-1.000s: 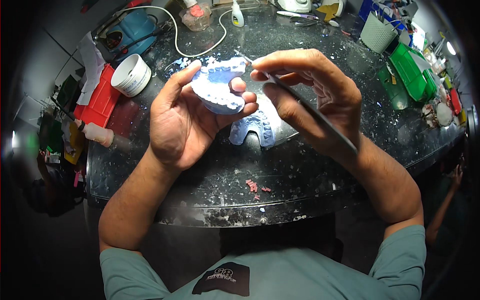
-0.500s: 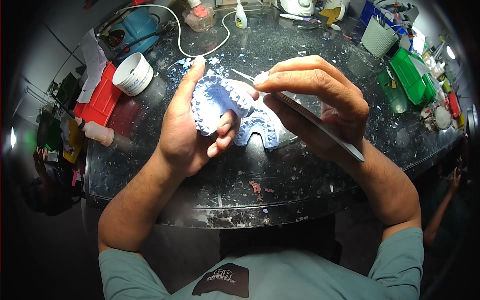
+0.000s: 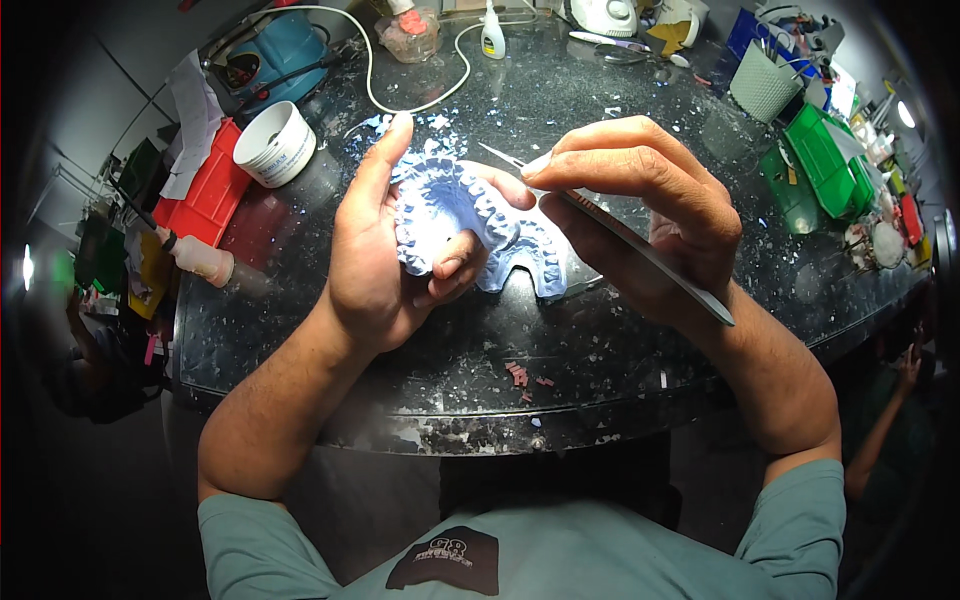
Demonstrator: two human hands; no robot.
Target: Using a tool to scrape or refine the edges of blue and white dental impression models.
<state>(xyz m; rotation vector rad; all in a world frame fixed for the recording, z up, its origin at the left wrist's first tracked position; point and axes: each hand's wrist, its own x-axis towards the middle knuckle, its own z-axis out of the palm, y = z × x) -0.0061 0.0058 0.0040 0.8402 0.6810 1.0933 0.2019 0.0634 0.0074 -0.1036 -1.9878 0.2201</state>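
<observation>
My left hand (image 3: 370,260) is closed round a pale blue dental cast (image 3: 440,205), its row of teeth turned up toward me. My right hand (image 3: 660,205) grips a slim metal tool (image 3: 680,280) with a long flat handle and a fine point, which hovers just above and right of the cast. Behind the held cast, a second blue horseshoe-shaped cast (image 3: 535,255) lies on a pale piece on the dark worktop (image 3: 480,380). Small blue chips (image 3: 430,130) are scattered beyond my left hand.
Small pink pieces (image 3: 517,375) lie near the front edge. A white tub (image 3: 273,145), red tray (image 3: 190,215) and pale bottle (image 3: 200,260) stand left; a white cord (image 3: 420,108) loops behind. A green tray (image 3: 830,170) and pen cup (image 3: 760,85) are right. Other people's arms (image 3: 885,420) show at the sides.
My left hand has turned the cast, so its teeth now face up in an arch. The tool in my right hand has moved slightly down and right, away from the cast's top edge.
</observation>
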